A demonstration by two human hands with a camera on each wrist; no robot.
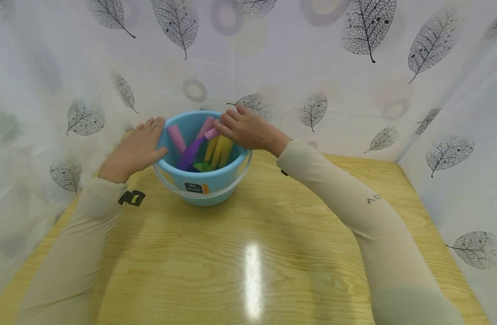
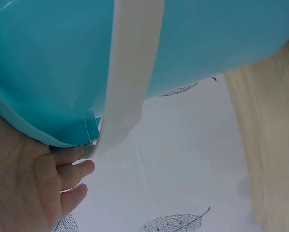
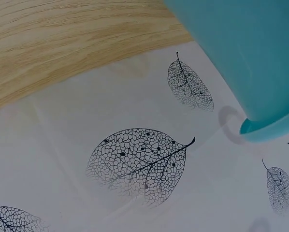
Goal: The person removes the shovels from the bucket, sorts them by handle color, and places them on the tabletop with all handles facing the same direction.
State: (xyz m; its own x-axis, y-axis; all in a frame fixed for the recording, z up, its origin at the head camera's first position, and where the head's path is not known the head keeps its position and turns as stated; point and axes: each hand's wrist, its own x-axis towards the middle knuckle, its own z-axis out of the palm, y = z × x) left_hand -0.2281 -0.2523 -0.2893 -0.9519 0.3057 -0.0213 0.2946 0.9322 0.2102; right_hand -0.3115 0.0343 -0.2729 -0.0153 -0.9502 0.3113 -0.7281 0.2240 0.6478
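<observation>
A light blue bucket stands upright toward the back of the table with several toy tools inside. At its left rim rests my left hand, fingers stretched out and thumb touching the edge. In the left wrist view, those fingers lie beside the rim near the white bail handle. Over the right rim, my right hand pinches the pink grip of a purple toy tool, which slants down into the bucket. The tool's lower end is hidden. The right wrist view shows the bucket's outer wall but no hand.
Inside the bucket are other pink handles, yellow handles and a green piece. A wooden table spreads in front. White leaf-print sheeting hangs close behind and along both sides.
</observation>
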